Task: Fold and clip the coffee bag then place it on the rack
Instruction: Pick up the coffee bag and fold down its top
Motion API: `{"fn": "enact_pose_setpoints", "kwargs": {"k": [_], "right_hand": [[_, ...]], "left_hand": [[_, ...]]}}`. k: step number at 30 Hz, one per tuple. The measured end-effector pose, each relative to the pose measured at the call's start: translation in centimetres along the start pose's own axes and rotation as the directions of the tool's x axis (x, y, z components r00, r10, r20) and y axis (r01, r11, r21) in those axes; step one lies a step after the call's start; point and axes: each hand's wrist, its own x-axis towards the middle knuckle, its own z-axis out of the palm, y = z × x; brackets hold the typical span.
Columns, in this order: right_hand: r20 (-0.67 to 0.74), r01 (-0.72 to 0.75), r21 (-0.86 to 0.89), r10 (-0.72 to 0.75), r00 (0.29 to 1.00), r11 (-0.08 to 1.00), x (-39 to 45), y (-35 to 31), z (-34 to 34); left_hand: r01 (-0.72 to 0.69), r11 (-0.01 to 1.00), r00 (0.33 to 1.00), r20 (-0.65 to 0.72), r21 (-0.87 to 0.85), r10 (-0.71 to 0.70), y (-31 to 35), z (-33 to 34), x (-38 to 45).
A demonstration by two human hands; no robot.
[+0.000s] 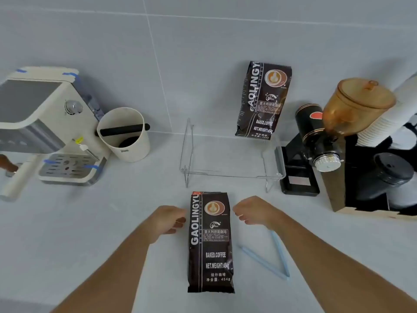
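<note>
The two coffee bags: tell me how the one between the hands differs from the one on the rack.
The near coffee bag lies flat on the counter; the far coffee bag stands upright on the clear rack, leaning against the wall. The near one sits between the left hand and right hand, beside a blue clip; the far one stands alone. Neither is clipped. Both show the same dark printed design.

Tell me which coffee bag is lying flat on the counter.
The near coffee bag between the hands lies flat; the far coffee bag stands upright on the rack.
</note>
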Motion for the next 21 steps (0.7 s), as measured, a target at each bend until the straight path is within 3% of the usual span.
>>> {"fn": "enact_pose_setpoints", "kwargs": {"k": [3, 9, 16, 21], "right_hand": [[-0.047, 0.014, 0.192, -0.005, 0.999, 0.981, 0.8, -0.1, 1.2], [-0.105, 0.034, 0.368, 0.005, 0.994, 0.929, 1.5, -0.5, 2.9], [-0.083, 0.037, 0.514, 0.007, 0.996, 0.857, 0.5, -1.5, 3.2], [-0.14, 0.136, 0.561, -0.069, 0.988, 0.816, -1.8, -2.0, 3.4]], "left_hand": [[-0.009, 0.988, 1.0, -0.02, -0.157, 0.006, 0.0, 1.4, 0.5], [-0.032, 0.935, 0.998, -0.069, -0.352, 0.008, 0.2, 3.1, 1.2], [-0.09, 0.922, 0.995, -0.068, -0.378, 0.069, 1.4, 3.3, 0.5], [-0.187, 0.886, 0.982, -0.096, -0.424, 0.162, 3.1, 2.8, -1.5]]}}
